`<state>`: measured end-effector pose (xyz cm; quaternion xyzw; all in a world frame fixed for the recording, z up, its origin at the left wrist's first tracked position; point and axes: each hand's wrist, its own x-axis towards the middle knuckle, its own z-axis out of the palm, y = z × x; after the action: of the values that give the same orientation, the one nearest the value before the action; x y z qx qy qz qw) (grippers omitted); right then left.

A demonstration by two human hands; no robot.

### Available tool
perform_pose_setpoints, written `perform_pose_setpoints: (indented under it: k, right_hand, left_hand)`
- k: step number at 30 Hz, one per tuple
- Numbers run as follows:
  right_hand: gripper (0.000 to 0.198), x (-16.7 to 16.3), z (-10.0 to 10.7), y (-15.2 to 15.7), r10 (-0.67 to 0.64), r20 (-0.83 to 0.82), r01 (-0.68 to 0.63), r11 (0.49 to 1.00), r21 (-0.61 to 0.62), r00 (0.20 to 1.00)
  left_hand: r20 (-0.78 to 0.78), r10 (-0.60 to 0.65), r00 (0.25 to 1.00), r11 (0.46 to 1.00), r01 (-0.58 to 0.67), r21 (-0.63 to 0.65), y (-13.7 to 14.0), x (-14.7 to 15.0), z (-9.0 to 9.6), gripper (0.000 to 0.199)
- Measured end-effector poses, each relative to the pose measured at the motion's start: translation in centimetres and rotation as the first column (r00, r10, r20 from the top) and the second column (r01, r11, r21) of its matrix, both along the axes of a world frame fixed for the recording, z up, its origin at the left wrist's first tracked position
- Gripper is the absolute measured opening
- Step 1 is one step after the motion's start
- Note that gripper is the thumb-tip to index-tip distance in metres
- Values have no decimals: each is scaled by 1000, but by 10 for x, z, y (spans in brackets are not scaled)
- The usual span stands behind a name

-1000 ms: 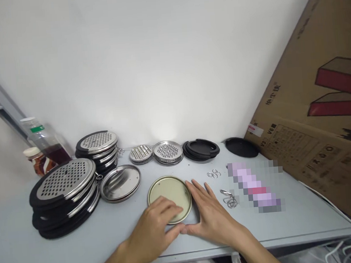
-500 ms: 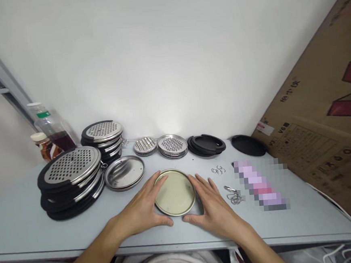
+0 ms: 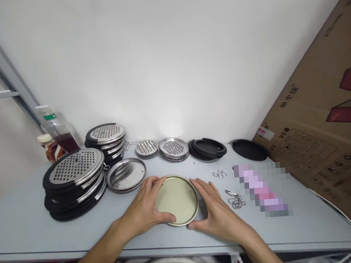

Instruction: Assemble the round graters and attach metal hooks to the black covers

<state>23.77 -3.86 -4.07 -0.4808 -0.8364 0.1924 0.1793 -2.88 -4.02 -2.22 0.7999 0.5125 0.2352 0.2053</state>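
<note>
A pale green round metal lid with a raised rim and small holes near its edge is at the front middle of the table. My left hand grips its left side, thumb over the front rim and fingers along the far left rim. On the other side, my right hand curves around the lid with fingers apart. Its fingertips and thumb are close to the rim; whether they press on it I cannot tell. Shiny round metal lids lie stacked to the left of my left hand.
Stacks of black-edged round graters stand at left, near bottles. Along the wall lie grater discs, black rings and a black disc. Metal rings, clips and a blurred purple item are right, before a cardboard box.
The lid has shifted slightly toward me and to the right. My left thumb has moved from in front of the lid onto its front rim. The camera view has tilted slightly.
</note>
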Motion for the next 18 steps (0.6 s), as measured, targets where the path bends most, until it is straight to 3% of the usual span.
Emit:
perform_pose_setpoints:
  k: [8, 18]
  right_hand:
    - [122, 1, 1, 3, 60, 39, -59, 998, -20, 997]
    - [120, 0, 3, 3, 51, 39, -49, 998, -41, 998]
  left_hand:
    - [27, -89, 996, 996, 90, -6, 2, -4, -6, 99]
    - [18, -85, 996, 996, 85, 29, 2, -3, -10, 91]
